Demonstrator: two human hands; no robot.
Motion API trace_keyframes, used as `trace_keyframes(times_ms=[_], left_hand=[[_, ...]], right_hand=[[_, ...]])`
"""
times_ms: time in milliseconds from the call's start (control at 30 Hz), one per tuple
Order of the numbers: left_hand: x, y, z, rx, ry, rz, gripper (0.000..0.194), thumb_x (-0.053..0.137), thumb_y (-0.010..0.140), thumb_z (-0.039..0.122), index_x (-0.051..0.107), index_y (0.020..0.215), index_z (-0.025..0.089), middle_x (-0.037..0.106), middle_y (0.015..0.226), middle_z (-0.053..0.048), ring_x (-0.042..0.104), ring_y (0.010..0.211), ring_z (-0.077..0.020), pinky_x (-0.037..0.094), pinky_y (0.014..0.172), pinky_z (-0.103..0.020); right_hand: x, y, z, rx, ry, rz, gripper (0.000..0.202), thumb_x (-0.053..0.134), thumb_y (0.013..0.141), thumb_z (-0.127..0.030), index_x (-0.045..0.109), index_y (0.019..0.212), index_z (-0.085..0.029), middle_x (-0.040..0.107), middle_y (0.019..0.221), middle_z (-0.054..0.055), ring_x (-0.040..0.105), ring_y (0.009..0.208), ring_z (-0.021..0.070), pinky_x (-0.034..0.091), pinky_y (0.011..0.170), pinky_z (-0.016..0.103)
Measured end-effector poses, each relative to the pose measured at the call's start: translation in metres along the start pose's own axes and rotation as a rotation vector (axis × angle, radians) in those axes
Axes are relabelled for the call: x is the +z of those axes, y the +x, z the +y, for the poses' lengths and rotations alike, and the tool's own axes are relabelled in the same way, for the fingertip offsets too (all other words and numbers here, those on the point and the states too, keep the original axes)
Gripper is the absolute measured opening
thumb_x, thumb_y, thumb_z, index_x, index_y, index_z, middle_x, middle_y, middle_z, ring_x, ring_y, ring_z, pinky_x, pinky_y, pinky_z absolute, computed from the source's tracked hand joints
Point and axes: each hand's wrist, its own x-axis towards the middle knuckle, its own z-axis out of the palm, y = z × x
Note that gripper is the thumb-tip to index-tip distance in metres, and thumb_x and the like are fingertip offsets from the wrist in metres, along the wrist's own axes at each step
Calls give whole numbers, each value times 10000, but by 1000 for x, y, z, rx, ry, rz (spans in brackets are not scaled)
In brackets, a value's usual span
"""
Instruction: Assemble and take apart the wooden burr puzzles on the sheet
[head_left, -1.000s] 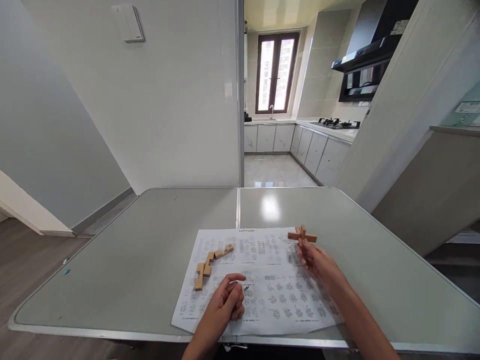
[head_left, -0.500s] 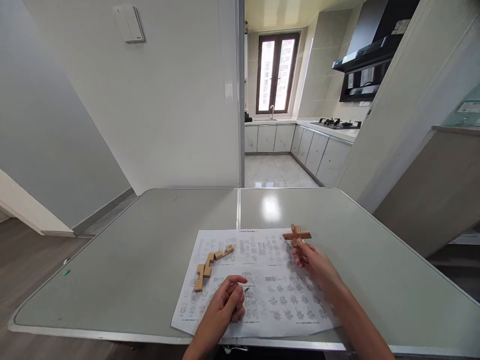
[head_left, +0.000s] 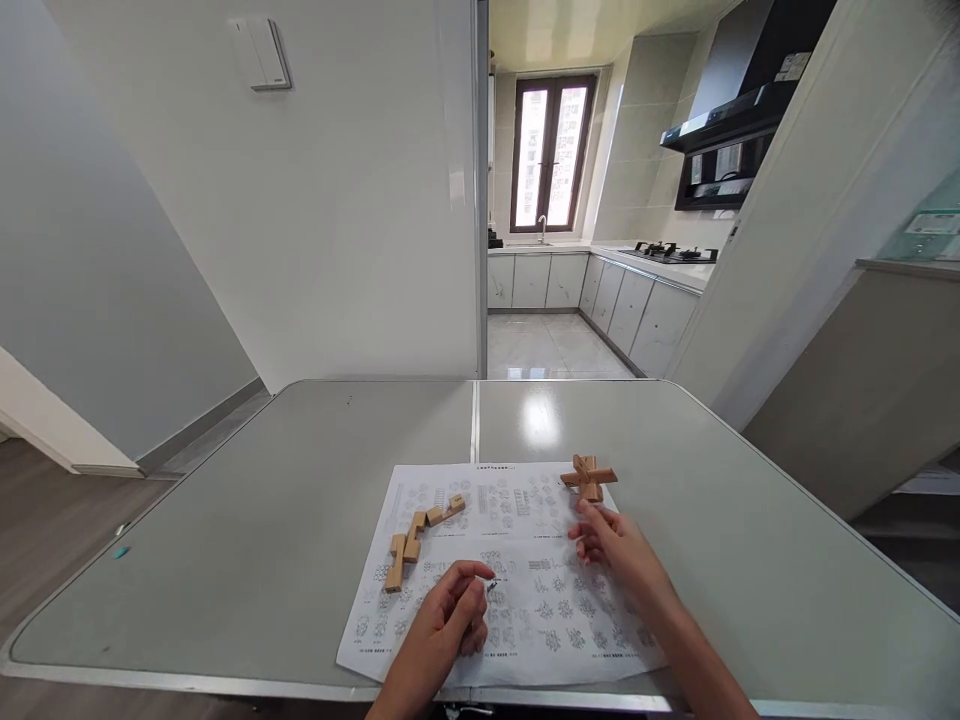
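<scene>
Step in hand, as judged: handling the crossed wooden blocks (head_left: 590, 477), which sit just beyond the right hand (head_left: 621, 547), at the far edge of the printed sheet (head_left: 517, 548). Right hand half-spread, fingers bent, no grip seen; fingertip contact with the blocks cannot be told. Any regrip would call for a short forward reach and a thumb-and-finger pinch. Left hand (head_left: 452, 612) loosely curled, forefinger extended, nothing visible in it; notched wooden pieces (head_left: 412, 551) lie beyond it, leftward.

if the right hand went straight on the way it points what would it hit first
Probably the wooden cross, just ahead of the right hand; depth makes it unclear whether the fingers touch it.
</scene>
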Motion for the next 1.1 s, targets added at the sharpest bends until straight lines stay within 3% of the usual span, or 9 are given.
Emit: trace_keyframes(times_ms=[100, 200, 333, 467, 533, 667, 767, 867, 1100], left_hand=[[1, 0, 2, -6, 7, -3, 526, 673, 869, 682, 628, 1068, 198, 332, 630, 106, 282, 488, -57, 259, 535, -241], [2, 0, 2, -12, 3, -7, 525, 679, 866, 678, 625, 1066, 196, 314, 624, 110, 270, 490, -57, 251, 529, -236], [3, -1, 3, -6, 54, 0, 530, 661, 869, 691, 618, 1060, 198, 308, 616, 112, 278, 493, -65, 264, 529, -228], [2, -9, 7, -5, 179, 32, 515, 593, 907, 697, 616, 1070, 209, 344, 643, 91, 325, 528, -89, 291, 539, -226], [-1, -13, 7, 33, 320, 101, 483, 548, 936, 680, 634, 1050, 219, 429, 678, 57, 416, 584, -122, 341, 564, -235], [-20, -16, 5, 255, 762, 378, 350, 518, 979, 564, 669, 1034, 252, 613, 871, -35, 591, 835, -234, 494, 769, -328], [-41, -11, 3, 429, 1044, 585, 319, 556, 955, 500, 663, 1132, 257, 627, 1147, -94, 587, 1089, -314, 507, 953, -455], [-61, -5, 4, 442, 1229, 685, 411, 570, 944, 490, 600, 1273, 246, 559, 1367, -126, 508, 1277, -363, 468, 1047, -559], [-85, 4, -2, 410, 1437, 530, 512, 499, 1001, 440, 428, 1476, 263, 471, 1572, -114, 401, 1466, -359, 416, 1124, -589]], right_hand=[[9, -18, 13, -15, -37, -24, 555, 830, 689, -633, 676, 943, -164, 717, 660, 35, 593, 475, 152, 461, 441, 263], [20, -42, 26, -85, -162, -59, 642, 712, 775, -717, 643, 1102, -169, 719, 679, 25, 601, 496, 166, 455, 464, 271], [29, -70, 32, -240, -375, -167, 537, 551, 920, -693, 664, 1063, -188, 704, 715, 25, 607, 564, 170, 480, 552, 280], [30, -84, 27, -319, -510, -216, 459, 512, 971, -631, 682, 1037, -210, 693, 721, 20, 618, 614, 175, 491, 625, 274], [30, -85, 26, -327, -515, -209, 458, 508, 973, -630, 689, 1030, -213, 697, 729, 23, 625, 614, 178, 496, 624, 269], [31, -85, 28, -330, -509, -200, 464, 496, 976, -633, 691, 1025, -215, 700, 739, 29, 626, 612, 180, 497, 617, 266], [30, -84, 32, -324, -506, -200, 452, 485, 985, -623, 677, 1028, -217, 693, 740, 26, 619, 621, 180, 489, 616, 265], [29, -83, 34, -321, -501, -196, 438, 491, 986, -615, 675, 1026, -219, 692, 736, 25, 614, 619, 181, 486, 614, 265], [28, -84, 35, -334, -495, -189, 434, 502, 982, -615, 684, 1012, -222, 693, 733, 25, 610, 624, 182, 487, 618, 264]])
